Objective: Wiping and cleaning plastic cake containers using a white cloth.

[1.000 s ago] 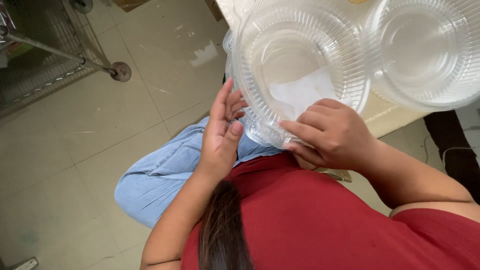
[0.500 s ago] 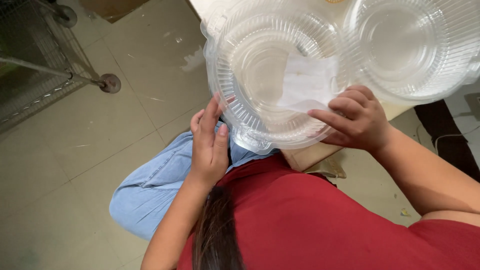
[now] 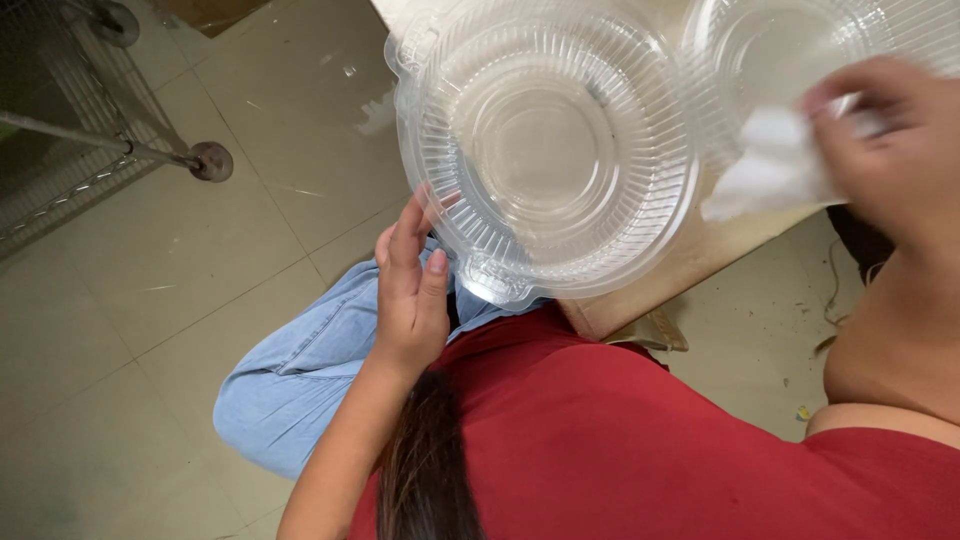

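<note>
Since a moment ago, my right hand (image 3: 890, 140) has come away from the near bowl of the clear plastic clamshell container (image 3: 545, 150) and swung up to the right, taking the white tissue (image 3: 775, 170) with it; it is blurred with motion now, fingers pinched around the crumpled tissue in front of the far half of the container (image 3: 790, 50). Earlier that tissue lay against the inside of the near bowl, which is now bare.

My left hand (image 3: 410, 285) is open, fingers straight and together, the fingertips touching the lower left rim of the near bowl and steadying it from beneath.

As I judge it, the near bowl has had its wipe and the tissue is now over the second half, so roughly one half looks done and the other is left. I cannot tell whether any smear remains.

That container is a hinged pair of round, ribbed, see-through shells, lying open side by side. It sits partly over the edge of a pale worktop (image 3: 680, 275), overhanging my lap, jeans (image 3: 300, 370) and red shirt (image 3: 620, 440) below, tiled floor (image 3: 150, 260) around
</note>
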